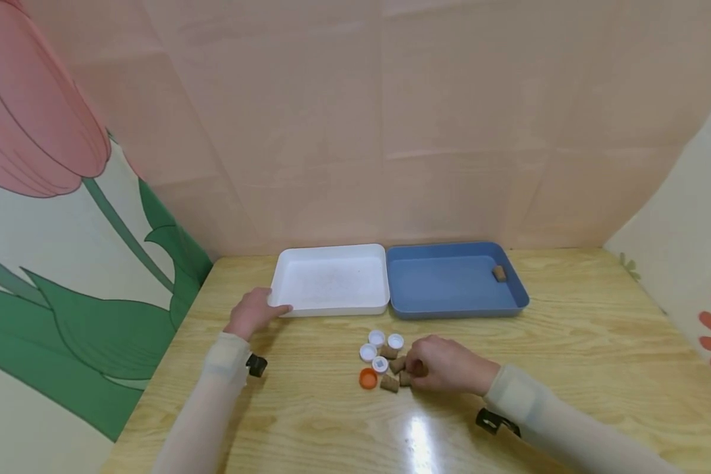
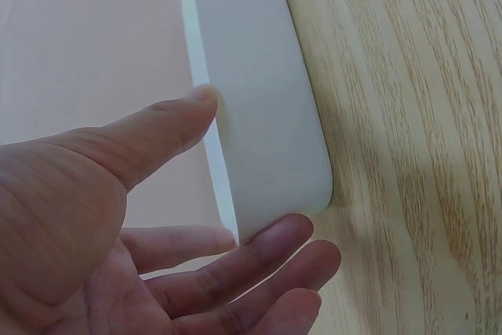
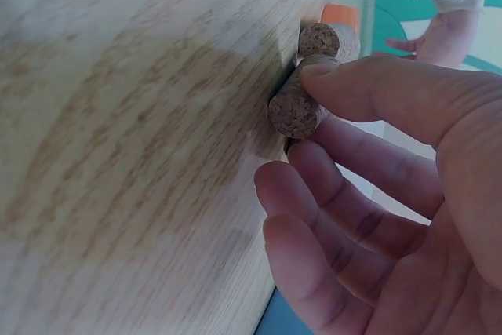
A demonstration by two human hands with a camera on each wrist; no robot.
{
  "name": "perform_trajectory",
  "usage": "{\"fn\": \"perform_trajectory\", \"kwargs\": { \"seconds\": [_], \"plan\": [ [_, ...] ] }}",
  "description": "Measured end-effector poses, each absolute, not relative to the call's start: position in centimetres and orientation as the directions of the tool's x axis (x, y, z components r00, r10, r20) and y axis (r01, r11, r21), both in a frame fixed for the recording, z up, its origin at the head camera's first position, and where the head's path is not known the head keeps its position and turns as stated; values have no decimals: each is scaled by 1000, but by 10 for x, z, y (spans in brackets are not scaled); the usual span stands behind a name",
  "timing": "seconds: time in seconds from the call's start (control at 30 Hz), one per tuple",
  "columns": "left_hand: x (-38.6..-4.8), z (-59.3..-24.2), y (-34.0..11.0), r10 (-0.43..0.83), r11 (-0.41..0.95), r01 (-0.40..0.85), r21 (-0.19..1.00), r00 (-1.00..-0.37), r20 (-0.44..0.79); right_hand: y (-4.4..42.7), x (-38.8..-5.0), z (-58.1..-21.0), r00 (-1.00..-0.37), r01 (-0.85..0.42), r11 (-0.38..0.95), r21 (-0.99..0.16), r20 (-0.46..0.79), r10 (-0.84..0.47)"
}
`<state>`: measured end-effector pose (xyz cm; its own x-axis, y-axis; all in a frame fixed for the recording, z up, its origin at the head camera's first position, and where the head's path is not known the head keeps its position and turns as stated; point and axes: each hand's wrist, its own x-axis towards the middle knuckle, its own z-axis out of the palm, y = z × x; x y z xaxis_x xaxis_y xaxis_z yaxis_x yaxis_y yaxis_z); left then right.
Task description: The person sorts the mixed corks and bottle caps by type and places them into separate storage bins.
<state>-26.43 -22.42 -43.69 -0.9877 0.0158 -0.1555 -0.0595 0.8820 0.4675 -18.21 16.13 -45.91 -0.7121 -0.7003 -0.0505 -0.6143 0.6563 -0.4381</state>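
Observation:
My left hand (image 1: 253, 313) (image 2: 78, 202) holds the near left corner of the white tray (image 1: 336, 311) (image 2: 263, 84), thumb on its rim and fingertips around the corner. With thumb and index finger my right hand (image 1: 447, 364) (image 3: 463, 194) pinches a cork (image 3: 293, 112), low at the table beside the group of small things. Another cork (image 3: 319, 39) lies close behind it in the right wrist view. Several corks (image 1: 390, 383) lie among white caps (image 1: 368, 352) and an orange cap (image 1: 368, 378). The hand partly hides the corks nearest it.
A blue tray (image 1: 456, 315) stands against the right side of the white one, with one cork (image 1: 500, 273) near its right wall. Behind both trays hangs a pinkish cloth (image 1: 332, 131). Both forearms reach in over the wooden table (image 1: 308, 421).

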Motion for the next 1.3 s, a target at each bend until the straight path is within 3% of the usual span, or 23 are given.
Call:
{"fn": "perform_trajectory", "kwargs": {
  "seconds": [0.57,1.3],
  "plan": [
    [-262,-437,-224,12,877,-62,477,-988,-151,166,-180,-459,-712,-589,663,-462,-91,-696],
    [-262,-436,-224,4,876,-79,476,-985,-171,192,-184,-443,-755,-582,672,-457,-2,-656]
  ]
}}
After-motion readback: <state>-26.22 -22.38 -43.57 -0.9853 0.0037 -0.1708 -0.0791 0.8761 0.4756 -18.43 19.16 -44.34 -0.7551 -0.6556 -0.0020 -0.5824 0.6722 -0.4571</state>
